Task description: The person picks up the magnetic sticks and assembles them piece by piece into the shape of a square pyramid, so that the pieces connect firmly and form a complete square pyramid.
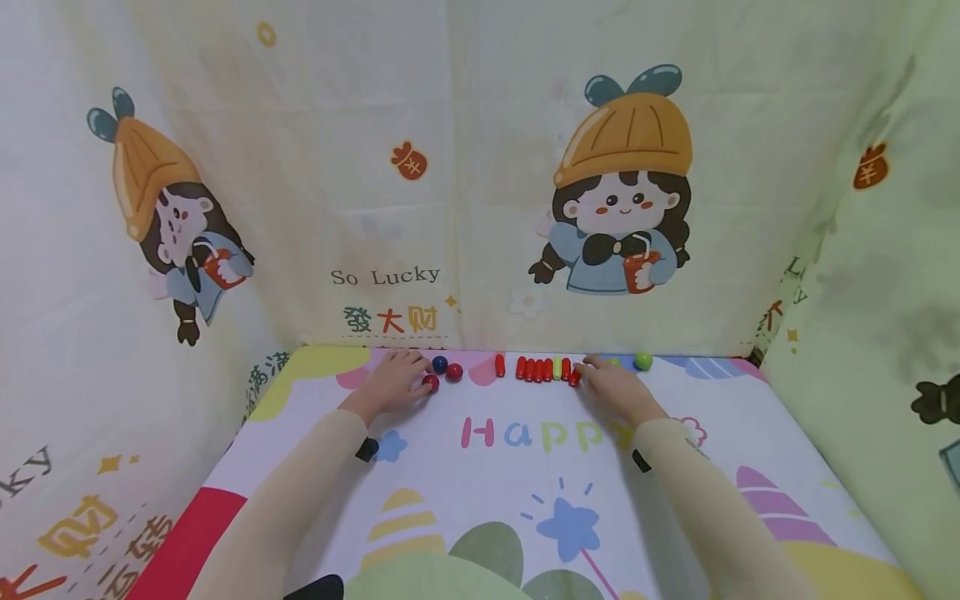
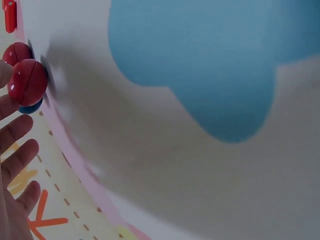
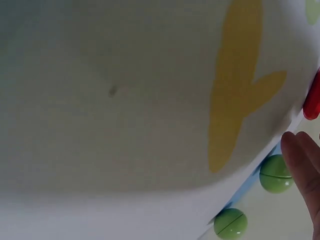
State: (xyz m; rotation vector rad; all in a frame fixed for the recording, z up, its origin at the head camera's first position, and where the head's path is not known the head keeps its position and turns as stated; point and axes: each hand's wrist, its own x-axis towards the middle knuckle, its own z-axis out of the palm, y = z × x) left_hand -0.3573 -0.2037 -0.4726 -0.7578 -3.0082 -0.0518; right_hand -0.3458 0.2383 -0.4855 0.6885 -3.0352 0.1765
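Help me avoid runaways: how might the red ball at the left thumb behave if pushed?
The red ball would probably roll readily, being round. It looks glossy, so it may be slippery between fingertips. Its even outline suggests it is stiff, not squashy.

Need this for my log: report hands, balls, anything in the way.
Left hand at red ball, grip unclear. Right hand at end red capsule, grip unclear. Blue ball close by; nothing plainly blocking.

Looks smooth and glossy on the red balls (image 2: 28,82), green balls (image 3: 230,224) and red capsules (image 1: 529,369), like plastic; reads as matt, creased cloth across the backdrop (image 1: 495,150), smooth and matt on the table (image 1: 480,487), matt cloth on the sleeves (image 1: 300,492).
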